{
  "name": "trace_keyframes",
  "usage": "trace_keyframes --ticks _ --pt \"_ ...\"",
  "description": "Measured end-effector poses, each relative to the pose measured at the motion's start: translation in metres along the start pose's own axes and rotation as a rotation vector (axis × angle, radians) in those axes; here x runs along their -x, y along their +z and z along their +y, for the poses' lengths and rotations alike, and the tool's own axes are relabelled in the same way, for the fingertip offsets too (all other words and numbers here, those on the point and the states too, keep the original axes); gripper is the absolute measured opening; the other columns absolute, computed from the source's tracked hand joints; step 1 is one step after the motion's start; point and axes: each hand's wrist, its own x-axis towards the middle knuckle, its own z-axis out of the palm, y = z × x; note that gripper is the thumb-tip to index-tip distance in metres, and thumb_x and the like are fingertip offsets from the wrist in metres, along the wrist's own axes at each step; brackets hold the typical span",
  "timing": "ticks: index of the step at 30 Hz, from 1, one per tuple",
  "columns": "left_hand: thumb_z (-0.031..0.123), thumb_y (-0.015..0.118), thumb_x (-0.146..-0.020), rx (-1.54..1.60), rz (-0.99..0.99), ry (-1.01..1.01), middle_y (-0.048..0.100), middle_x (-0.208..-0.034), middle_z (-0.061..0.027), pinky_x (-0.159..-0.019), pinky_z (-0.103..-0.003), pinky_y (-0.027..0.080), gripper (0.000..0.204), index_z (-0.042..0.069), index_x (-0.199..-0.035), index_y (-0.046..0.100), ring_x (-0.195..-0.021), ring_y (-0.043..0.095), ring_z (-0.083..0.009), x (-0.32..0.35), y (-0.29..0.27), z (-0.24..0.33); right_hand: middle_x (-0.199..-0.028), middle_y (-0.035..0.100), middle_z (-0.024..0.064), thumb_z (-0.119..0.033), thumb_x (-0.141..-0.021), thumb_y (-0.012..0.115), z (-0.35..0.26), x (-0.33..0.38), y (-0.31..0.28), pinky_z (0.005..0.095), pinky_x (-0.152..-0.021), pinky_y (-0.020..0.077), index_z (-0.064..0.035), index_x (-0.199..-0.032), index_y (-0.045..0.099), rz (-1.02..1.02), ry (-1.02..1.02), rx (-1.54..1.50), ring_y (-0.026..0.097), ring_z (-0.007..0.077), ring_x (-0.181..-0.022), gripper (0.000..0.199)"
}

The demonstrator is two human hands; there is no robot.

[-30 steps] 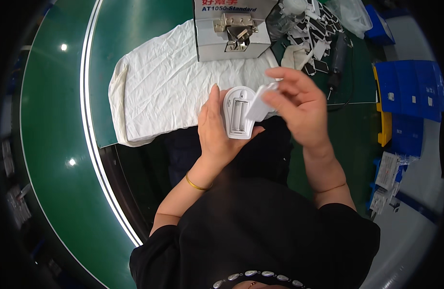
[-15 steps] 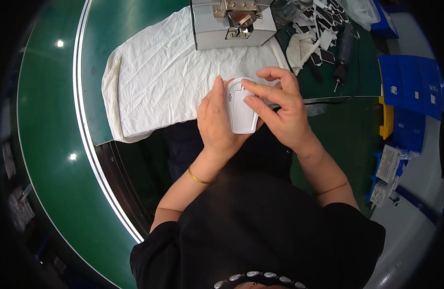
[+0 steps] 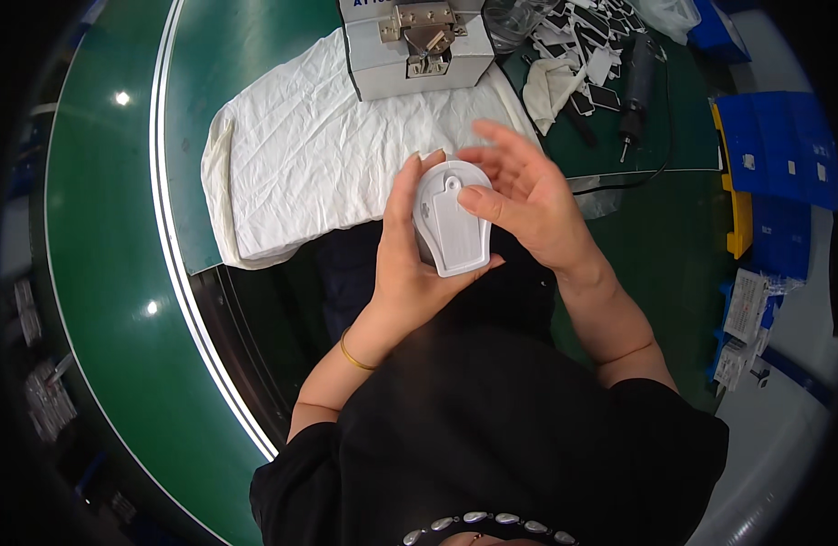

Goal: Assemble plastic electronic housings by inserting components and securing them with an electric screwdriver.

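A white plastic housing (image 3: 462, 233), round at its far end and narrower toward me, has a raised rim and a sunken inner panel with a small ring-shaped hole near the top. My left hand (image 3: 403, 255) grips it along the left side and from beneath, its thumb and fingers around the edges. Over the right side of the housing, my right hand (image 3: 535, 202) is open, with its thumb tip at the inner panel and its fingers spread and slightly blurred beyond the far edge. What lies under the housing is hidden.
Beyond my hands a white cloth (image 3: 301, 155) covers the bench. A grey box with a metal fixture (image 3: 428, 73) stands on it. Farther right are a pile of black-and-white flat pieces (image 3: 587, 41), a crumpled cloth (image 3: 548, 91) and a corded power tool (image 3: 634, 109). Blue bins (image 3: 778, 150) line the right.
My right fingertips have lifted off the housing and spread apart, leaving the thumb at it. The housing has come slightly nearer to me, and more of its inner ring shows.
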Motion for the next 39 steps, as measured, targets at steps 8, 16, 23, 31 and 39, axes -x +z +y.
trace_keyframes --ticks 8,16,23,31,39 --pt "-0.003 0.059 -0.089 0.557 -0.106 -0.244 0.012 -0.163 -0.0218 -0.116 -0.043 0.028 0.093 0.008 -0.158 -0.002 -0.147 0.027 -0.0308 -0.006 -0.017 0.019 -0.129 0.056 0.0158 -0.010 -0.091 0.068 0.001 0.014 0.002 0.0310 -0.101 0.0445 0.0059 -0.146 0.036 -0.104 0.078 -0.200 0.057 0.0172 -0.115 0.065" --pt "-0.004 0.054 -0.094 0.374 -0.067 -0.284 0.027 -0.159 -0.0213 -0.115 -0.037 0.030 0.075 0.005 -0.156 0.014 -0.143 0.035 -0.0260 -0.009 -0.014 0.024 -0.124 0.058 0.0146 -0.011 -0.092 0.068 0.006 0.018 0.008 0.0293 -0.098 0.0464 0.0062 -0.144 0.038 -0.066 0.025 -0.079 0.058 0.0167 -0.113 0.062" --pt "0.001 0.064 -0.091 0.594 -0.061 -0.441 0.030 -0.157 -0.0222 -0.115 -0.038 0.030 0.085 0.005 -0.157 0.011 -0.142 0.036 -0.0268 -0.018 -0.009 0.024 -0.122 0.061 0.0149 -0.012 -0.092 0.068 0.013 0.015 0.002 0.0287 -0.095 0.0482 0.0026 -0.143 0.038 0.014 0.061 -0.143 0.060 0.0158 -0.108 0.061" --pt "0.008 0.091 -0.062 -0.176 -0.080 0.042 0.045 -0.144 -0.0173 -0.111 -0.045 0.038 0.105 0.005 -0.149 0.031 -0.135 0.044 -0.0370 -0.022 -0.008 -0.006 -0.116 0.066 0.0121 -0.008 -0.094 0.067 0.008 -0.003 -0.030 0.0294 -0.094 0.0505 0.0016 -0.138 0.047 0.059 -0.019 -0.078 0.063 0.0145 -0.104 0.050" --pt "0.009 0.093 -0.058 -0.400 -0.092 0.102 0.051 -0.138 -0.0206 -0.100 -0.043 0.049 0.101 0.008 -0.143 0.039 -0.122 0.056 -0.0367 -0.021 -0.011 -0.023 -0.118 0.066 0.0157 -0.034 -0.084 0.079 -0.025 -0.091 -0.220 0.0291 -0.092 0.0501 0.0034 -0.129 0.058 0.761 -0.234 1.027 0.064 0.0194 -0.107 0.063"
